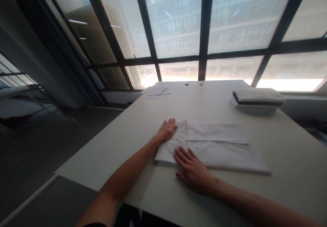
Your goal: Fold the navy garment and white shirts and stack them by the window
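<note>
A white cloth garment (224,155), folded into a flat rectangle, lies in front of me; whether it is a shirt I cannot tell. Its left end is turned over inward, and a strip along its far side is folded down. My left hand (167,130) rests flat on the far left corner of the cloth, fingers stretched out. Lower and to the right, my right hand (190,169) lies with spread fingers over the near edge, close to the turned-over left part. Neither hand grips anything.
The cloth lies on a white table (122,142). A stack of folded cloths (259,97), white with a dark layer, sits at the far right. Sheets of paper (158,91) lie at the far left edge. Large windows stand beyond the table.
</note>
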Demonstrator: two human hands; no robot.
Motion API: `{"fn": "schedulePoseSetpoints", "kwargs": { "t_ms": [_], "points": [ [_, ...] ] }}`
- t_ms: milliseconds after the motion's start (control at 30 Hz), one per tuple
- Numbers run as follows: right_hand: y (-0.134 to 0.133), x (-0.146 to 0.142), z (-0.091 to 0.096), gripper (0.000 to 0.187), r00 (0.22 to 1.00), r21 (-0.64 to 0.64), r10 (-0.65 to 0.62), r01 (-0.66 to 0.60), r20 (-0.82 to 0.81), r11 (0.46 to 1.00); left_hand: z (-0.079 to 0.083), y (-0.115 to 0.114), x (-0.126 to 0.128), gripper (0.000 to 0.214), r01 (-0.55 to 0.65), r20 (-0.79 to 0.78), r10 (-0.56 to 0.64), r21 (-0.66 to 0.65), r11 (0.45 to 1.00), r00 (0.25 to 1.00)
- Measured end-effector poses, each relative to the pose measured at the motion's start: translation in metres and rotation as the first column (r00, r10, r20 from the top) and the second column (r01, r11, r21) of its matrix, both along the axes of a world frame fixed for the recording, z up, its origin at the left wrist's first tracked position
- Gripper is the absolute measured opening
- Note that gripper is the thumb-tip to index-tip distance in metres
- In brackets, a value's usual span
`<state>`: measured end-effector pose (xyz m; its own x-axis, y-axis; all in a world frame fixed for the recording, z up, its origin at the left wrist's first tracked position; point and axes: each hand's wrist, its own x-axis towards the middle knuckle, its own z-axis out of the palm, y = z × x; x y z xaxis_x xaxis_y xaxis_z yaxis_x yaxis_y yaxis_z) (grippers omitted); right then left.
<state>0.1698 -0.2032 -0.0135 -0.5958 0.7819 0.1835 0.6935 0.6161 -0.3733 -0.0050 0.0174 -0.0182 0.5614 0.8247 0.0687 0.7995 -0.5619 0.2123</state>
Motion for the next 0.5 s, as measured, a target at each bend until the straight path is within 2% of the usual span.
{"fn": "schedulePoseSetpoints", "kwargs": {
  "t_ms": [133, 233, 300, 367, 433, 500],
  "points": [
    [-0.003, -0.002, 0.002, 0.069, 1.0, -0.01, -0.023, 0.023, -0.006, 1.0, 0.005, 0.01, -0.023, 0.055, -0.13, -0.077, 0.125, -0.064, 0.989, 0.989],
    [-0.006, -0.001, 0.005, 0.067, 0.999, -0.022, 0.011, -0.011, -0.04, 1.0, 0.013, 0.004, -0.018, 0.054, -0.185, -0.062, 0.188, 0.054, 0.981, 0.98],
    [-0.007, 0.001, 0.008, 0.056, 0.993, -0.028, 0.062, -0.065, -0.099, 0.997, 0.015, -0.011, -0.007, 0.054, -0.143, -0.026, 0.148, 0.151, 0.978, 0.989],
    [-0.006, 0.004, 0.011, 0.043, 0.977, -0.006, 0.055, -0.057, -0.207, 0.998, 0.012, -0.031, 0.007, 0.055, -0.043, -0.015, 0.046, 0.148, 0.988, 0.999],
    [-0.002, 0.006, 0.011, 0.042, 0.946, 0.039, -0.035, 0.051, -0.323, 0.998, 0.006, -0.05, 0.019, 0.058, 0.056, -0.034, -0.053, 0.093, 0.994, 0.998],
    [0.004, 0.008, 0.009, 0.046, 0.914, 0.062, -0.17, 0.207, -0.369, 0.976, 0.0, -0.063, 0.027, 0.061, 0.118, -0.056, -0.114, 0.062, 0.991, 0.992]
  ]
}}
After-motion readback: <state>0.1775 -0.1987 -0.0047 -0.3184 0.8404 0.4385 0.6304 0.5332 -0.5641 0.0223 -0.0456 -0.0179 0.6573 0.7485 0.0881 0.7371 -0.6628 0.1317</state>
